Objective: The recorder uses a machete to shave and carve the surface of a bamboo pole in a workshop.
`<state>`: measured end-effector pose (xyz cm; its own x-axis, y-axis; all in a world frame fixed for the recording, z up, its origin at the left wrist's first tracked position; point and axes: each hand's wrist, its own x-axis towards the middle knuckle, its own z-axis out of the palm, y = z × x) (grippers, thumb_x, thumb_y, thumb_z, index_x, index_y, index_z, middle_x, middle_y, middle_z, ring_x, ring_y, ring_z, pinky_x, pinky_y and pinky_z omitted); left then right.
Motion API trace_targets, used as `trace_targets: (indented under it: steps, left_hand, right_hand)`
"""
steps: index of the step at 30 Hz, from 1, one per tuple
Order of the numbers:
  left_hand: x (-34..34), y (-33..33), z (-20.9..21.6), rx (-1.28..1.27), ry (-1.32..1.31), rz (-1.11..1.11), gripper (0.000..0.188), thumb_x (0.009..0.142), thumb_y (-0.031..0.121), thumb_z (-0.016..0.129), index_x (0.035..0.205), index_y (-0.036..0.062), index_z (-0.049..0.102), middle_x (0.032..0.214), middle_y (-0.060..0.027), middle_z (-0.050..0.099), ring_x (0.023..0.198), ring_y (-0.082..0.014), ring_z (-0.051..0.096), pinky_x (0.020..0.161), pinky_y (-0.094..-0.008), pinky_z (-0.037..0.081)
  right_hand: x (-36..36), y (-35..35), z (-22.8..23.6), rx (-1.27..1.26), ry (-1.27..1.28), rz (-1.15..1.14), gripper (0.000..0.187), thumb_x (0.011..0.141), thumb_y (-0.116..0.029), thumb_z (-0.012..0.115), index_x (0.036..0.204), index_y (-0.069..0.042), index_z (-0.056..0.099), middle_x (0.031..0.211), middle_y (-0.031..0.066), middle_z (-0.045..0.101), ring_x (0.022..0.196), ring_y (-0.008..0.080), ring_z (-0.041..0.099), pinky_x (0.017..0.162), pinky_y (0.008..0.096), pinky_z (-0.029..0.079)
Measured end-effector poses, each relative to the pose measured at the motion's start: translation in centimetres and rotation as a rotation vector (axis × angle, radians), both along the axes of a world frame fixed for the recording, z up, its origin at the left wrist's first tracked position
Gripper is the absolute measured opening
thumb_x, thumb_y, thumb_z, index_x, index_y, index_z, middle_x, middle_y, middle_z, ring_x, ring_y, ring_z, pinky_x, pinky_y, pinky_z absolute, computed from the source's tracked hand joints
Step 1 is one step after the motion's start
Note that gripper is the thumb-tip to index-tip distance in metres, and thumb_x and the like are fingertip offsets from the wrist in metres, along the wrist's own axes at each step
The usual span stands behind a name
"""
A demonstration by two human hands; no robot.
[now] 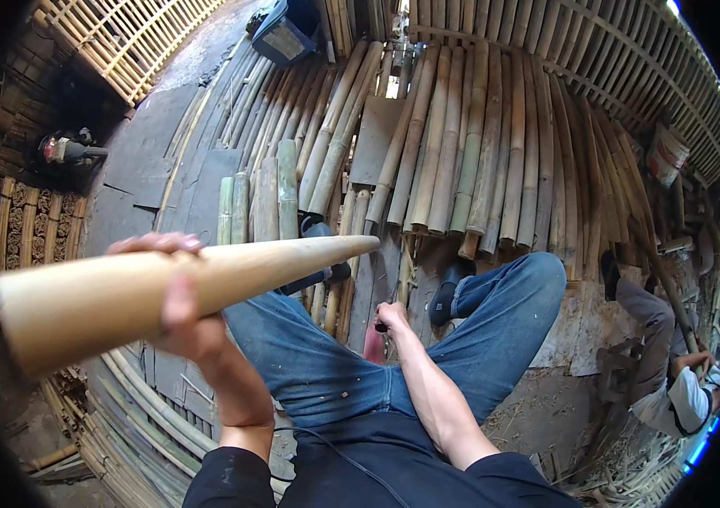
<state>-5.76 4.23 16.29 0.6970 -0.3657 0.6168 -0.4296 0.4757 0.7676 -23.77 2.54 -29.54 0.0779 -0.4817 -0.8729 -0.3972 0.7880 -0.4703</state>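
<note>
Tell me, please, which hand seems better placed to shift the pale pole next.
Probably the left hand: it already grips the pale pole. The right hand is apart from it, closed around something dark.

From the right hand [391, 315], meeting the pole [114, 300] at nine o'clock and the right knee [542, 275] near three; finding open space at one, between pole tip and knee, but reaching the bamboo row [470, 144] beyond.

Bamboo pole [114, 296] in left fingers [180, 301], right fingers [390, 314] between thighs [487, 334], bamboo culms [445, 161] ahead
</note>
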Motion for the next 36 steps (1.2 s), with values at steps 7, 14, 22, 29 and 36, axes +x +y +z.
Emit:
trace_targets:
  steps: [7, 14, 22, 29, 36]
  left_hand:
    - [0.9, -2.8, -2.3, -0.017, -0.032, 0.087, 0.055, 0.075, 0.003, 0.06, 0.125, -0.0036, 0.04, 0.097, -0.0164, 0.059, 0.086, -0.0255, 0.06, 0.081, -0.0377, 0.05]
    - [4.5, -5.4, -1.5, 0.048, 0.0, 0.292, 0.026, 0.08, 0.005, 0.069, 0.101, -0.0055, 0.057, 0.09, -0.0128, 0.064, 0.078, -0.0216, 0.064, 0.076, -0.0339, 0.053]
    - [6.8, -6.4, -2.9, 0.0, -0.081, 0.108, 0.032, 0.077, 0.005, 0.066, 0.106, -0.0048, 0.057, 0.092, -0.015, 0.064, 0.08, -0.0227, 0.063, 0.078, -0.036, 0.053]
    - [10.3, -5.6, -4.3, -0.04, -0.054, -0.745, 0.054, 0.071, 0.02, 0.061, 0.121, 0.0059, 0.047, 0.099, -0.0126, 0.057, 0.094, -0.0243, 0.052, 0.095, -0.0417, 0.04]
    - [11.6, -5.7, -4.1, 0.042, 0.009, -0.775, 0.057, 0.064, 0.023, 0.064, 0.115, 0.0086, 0.045, 0.092, -0.0077, 0.052, 0.09, -0.0221, 0.049, 0.094, -0.0395, 0.037]
  right_hand:
    - [-1.1, -0.1, 0.4, -0.105, 0.242, 0.336, 0.036, 0.076, -0.02, 0.061, 0.092, 0.01, 0.071, 0.084, 0.027, 0.071, 0.084, 0.0338, 0.073, 0.077, 0.0426, 0.056]
    - [-2.9, 0.4, -0.5, 0.426, -0.081, -0.192, 0.015, 0.085, -0.004, 0.052, 0.077, -0.001, 0.064, 0.059, 0.0114, 0.057, 0.043, 0.0209, 0.054, 0.039, 0.038, 0.051]
    - [-2.4, -2.3, 8.4, 0.112, 0.161, 0.26, 0.022, 0.088, -0.016, 0.057, 0.084, 0.003, 0.067, 0.066, 0.0143, 0.066, 0.052, 0.022, 0.064, 0.049, 0.0365, 0.05]
    - [-3.1, -2.0, 18.4, -0.756, 0.111, 0.21, 0.032, 0.087, -0.028, 0.063, 0.099, 0.001, 0.06, 0.078, 0.0212, 0.067, 0.075, 0.0378, 0.069, 0.07, 0.0468, 0.054]
    - [-3.7, -2.1, 18.3, -0.647, -0.181, 0.191, 0.037, 0.084, -0.034, 0.066, 0.096, 0.002, 0.065, 0.083, 0.0215, 0.069, 0.08, 0.0334, 0.068, 0.074, 0.041, 0.052]
